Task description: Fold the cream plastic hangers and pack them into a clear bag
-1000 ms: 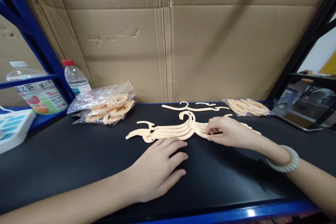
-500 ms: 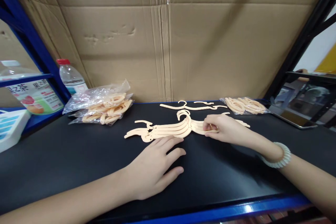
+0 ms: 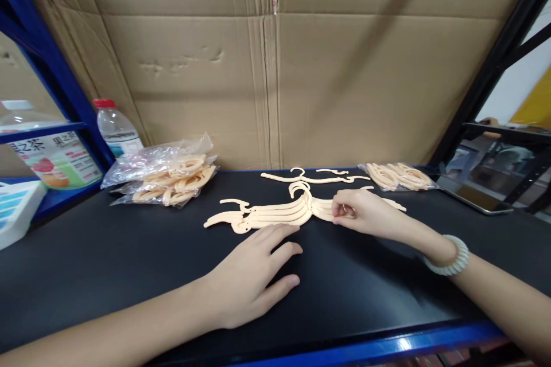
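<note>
Several cream folding hangers (image 3: 275, 213) lie nested on the black table, their hooks pointing away from me. My right hand (image 3: 365, 212), with a pale coiled band at the wrist, pinches the right arms of these hangers and hides part of them. At the near edge of the stack, my left hand (image 3: 258, 275) rests with fingers spread; its fingertips reach the lowest hanger, though whether they touch it I cannot tell. Behind the stack lies another cream hanger (image 3: 284, 178), with a small loose hanger piece (image 3: 331, 171) beyond it.
Clear bags of folded hangers (image 3: 172, 178) are piled at the left, and another bagged set (image 3: 398, 176) lies at the back right. Bottles (image 3: 118, 129) stand by the blue frame. A phone-like slab (image 3: 477, 200) lies right. Cardboard (image 3: 193, 80) walls the back.
The view has shifted very slightly. Both hands and the hangers keep nearly the same places.
</note>
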`<state>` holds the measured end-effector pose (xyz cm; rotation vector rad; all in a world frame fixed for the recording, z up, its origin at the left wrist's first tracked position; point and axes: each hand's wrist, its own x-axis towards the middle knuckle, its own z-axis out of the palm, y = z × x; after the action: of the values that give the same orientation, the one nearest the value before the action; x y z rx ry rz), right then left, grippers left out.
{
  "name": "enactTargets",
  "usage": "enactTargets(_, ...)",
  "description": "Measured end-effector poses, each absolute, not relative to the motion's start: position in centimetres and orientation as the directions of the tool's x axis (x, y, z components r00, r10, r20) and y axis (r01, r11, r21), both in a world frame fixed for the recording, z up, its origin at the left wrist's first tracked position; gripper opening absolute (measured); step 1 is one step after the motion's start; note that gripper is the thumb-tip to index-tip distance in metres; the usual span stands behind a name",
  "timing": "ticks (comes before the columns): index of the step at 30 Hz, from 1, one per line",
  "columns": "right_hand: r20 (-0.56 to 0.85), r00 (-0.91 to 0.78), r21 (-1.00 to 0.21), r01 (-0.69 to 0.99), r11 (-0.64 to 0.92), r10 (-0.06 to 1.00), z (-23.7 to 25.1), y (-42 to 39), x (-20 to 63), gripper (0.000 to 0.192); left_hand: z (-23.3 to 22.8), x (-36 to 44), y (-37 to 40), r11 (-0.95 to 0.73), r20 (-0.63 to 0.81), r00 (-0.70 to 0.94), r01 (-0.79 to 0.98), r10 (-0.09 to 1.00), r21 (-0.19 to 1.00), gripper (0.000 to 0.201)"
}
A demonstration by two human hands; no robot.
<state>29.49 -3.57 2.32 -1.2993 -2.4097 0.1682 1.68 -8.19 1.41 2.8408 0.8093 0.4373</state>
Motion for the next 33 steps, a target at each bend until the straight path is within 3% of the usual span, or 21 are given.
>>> enactTargets(4, 0.371, -0.42, -0.315, 0.782, 0.538, 0.828, 2.7, -2.4, 30.7, 0.012, 1.3, 1.6, -8.1, -0.86, 0.278, 0.817, 0.453, 0.506, 0.235, 0.031)
enactTargets(8, 0.433, -0.26, -0.261, 0.88, 0.396, 0.863, 3.1, 0.0, 32.8, 0.017, 1.5, 1.6, -8.1, -0.874, 0.294, 0.826, 0.424, 0.481, 0.239, 0.027)
enactTargets(11, 0.394, -0.171, -0.22, 0.937, 0.273, 0.903, 3.4, 2.4, 34.4, 0.023, 1.7, 1.6, -8.2, -0.883, 0.294, 0.836, 0.408, 0.464, 0.233, 0.026)
enactTargets(15, 0.327, -0.149, -0.182, 0.959, 0.217, 0.933, 3.4, 6.0, 35.7, 0.028, 1.7, 1.5, -8.2, -0.887, 0.29, 0.842, 0.405, 0.456, 0.22, 0.025)
enactTargets(25, 0.175, -0.13, -0.183, 0.97, 0.162, 0.976, 1.7, 10.2, 36.1, 0.014, 1.9, 1.6, -8.1, -0.895, 0.262, 0.858, 0.399, 0.442, 0.202, 0.025)
enactTargets(33, 0.28, -0.125, -0.298, 0.931, 0.21, 0.952, 1.9, 9.6, 34.8, 0.005, 1.7, 1.3, -8.0, -0.877, 0.296, 0.835, 0.386, 0.464, 0.286, 0.024)
